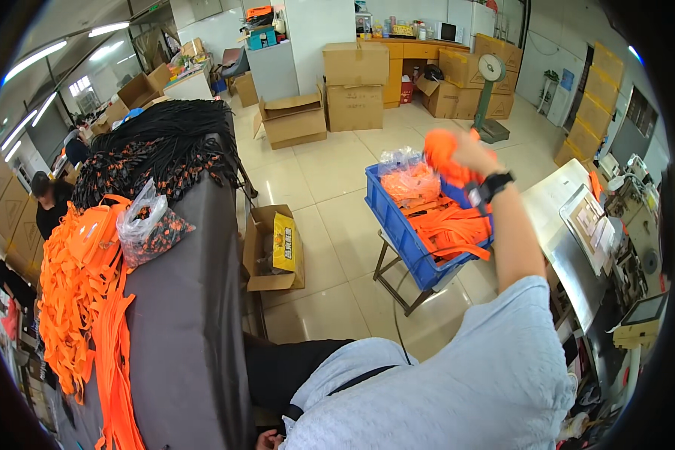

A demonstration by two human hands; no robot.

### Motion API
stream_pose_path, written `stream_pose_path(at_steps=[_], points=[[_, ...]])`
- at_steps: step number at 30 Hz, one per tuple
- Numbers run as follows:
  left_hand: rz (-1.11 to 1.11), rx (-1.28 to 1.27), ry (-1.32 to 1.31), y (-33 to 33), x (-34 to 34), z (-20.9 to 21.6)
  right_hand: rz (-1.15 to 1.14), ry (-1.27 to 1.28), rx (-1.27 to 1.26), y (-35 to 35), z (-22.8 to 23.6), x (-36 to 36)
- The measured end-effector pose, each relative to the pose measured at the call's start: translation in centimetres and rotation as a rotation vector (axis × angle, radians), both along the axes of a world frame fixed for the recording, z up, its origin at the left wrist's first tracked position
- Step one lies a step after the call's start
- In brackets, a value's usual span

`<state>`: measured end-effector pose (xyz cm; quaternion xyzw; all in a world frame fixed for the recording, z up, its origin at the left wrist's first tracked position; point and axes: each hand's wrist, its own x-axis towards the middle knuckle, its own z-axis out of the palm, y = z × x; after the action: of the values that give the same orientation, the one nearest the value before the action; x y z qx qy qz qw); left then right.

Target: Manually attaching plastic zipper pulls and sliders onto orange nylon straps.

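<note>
My right arm reaches out over a blue plastic crate (397,244), with a black watch on the wrist. My right hand (474,156) is closed on an orange fabric bundle (441,148), raised above the crate's far right part; motion blurs its shape. Flat orange straps (439,225) fill the near part of the crate. Beside them lies a clear plastic bag (409,180) with orange pieces inside. Only a bit of my left hand (268,439) shows at the lower edge, close to my body. Its fingers are mostly cut off.
On the left, a dark-covered table (184,315) bears piled orange straps (75,300), black cords (165,142) and a bag of small parts (150,229). An open carton (266,281) stands beside it. Sewing-type machinery lines the right. Cartons (355,105) and a scale (491,90) stand behind.
</note>
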<state>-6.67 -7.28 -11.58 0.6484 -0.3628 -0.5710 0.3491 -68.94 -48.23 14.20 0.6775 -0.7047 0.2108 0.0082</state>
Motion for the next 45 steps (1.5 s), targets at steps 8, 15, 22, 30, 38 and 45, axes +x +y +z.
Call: stream_pose_path(at_steps=[8,15,22,30,38,45], points=[[0.006,0.028,-0.002,0.0,-0.5,0.8,0.044,0.241,0.717,3.1,-23.7,0.8],[-0.012,0.045,-0.003,-0.3,-0.6,1.5,0.163,0.643,0.570,1.0,-21.9,0.2],[-0.014,0.045,0.005,0.1,-0.8,2.0,0.152,0.583,0.827,3.0,-23.1,0.2],[0.024,0.033,0.045,2.8,-1.7,4.0,0.153,0.414,0.566,-2.2,-15.0,4.5],[0.143,-0.125,0.062,9.0,-1.9,12.6,0.847,0.054,-0.151,1.7,3.4,32.5],[0.466,-0.235,0.129,14.7,-1.9,14.0,1.563,-0.545,0.848,9.7,3.7,58.2]])
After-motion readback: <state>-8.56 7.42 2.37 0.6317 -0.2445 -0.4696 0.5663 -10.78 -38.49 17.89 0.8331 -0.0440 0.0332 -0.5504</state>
